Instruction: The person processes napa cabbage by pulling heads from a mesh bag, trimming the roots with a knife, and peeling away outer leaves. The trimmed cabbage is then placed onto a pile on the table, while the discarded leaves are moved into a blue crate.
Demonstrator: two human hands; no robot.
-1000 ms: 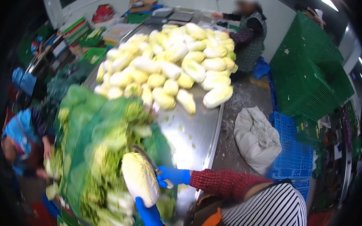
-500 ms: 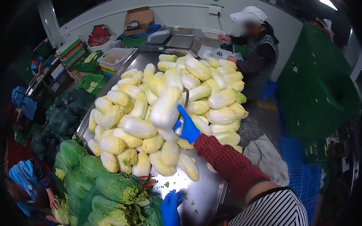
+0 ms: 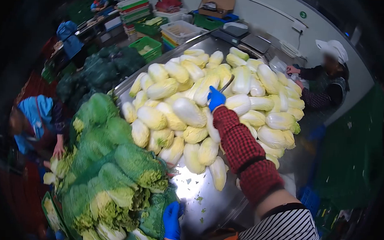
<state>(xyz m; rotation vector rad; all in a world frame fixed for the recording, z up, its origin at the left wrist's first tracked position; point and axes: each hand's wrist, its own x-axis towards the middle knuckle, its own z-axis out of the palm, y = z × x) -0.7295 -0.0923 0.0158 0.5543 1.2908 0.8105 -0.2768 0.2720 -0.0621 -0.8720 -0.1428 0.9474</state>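
Observation:
My right hand (image 3: 216, 98), in a blue glove, reaches over the pile of pale napa cabbages (image 3: 188, 112) on the metal table (image 3: 213, 208). It is closed around the handle of a curved knife (image 3: 227, 83), whose dark blade points up and right over the cabbages. My left hand (image 3: 171, 220), also gloved in blue, is low in the view at the table's near edge, beside the green mesh bags of leafy cabbages (image 3: 124, 160). Its fingers are bent, and whether they hold anything is hidden. Small leaf scraps lie on the metal between the hand and the pile.
A person in a white cap (image 3: 331, 79) stands at the table's far right. Another person in blue (image 3: 38, 120) handles leafy cabbage at left. Scales (image 3: 254, 43), stacked crates (image 3: 132, 8) and a green basket (image 3: 146, 48) stand behind. Dark mesh sacks (image 3: 103, 67) lie at left.
The view has turned, so the pile sits further right. My right hand with the knife has moved further over the pile; the large cabbage raised beside it before now appears lower among the others.

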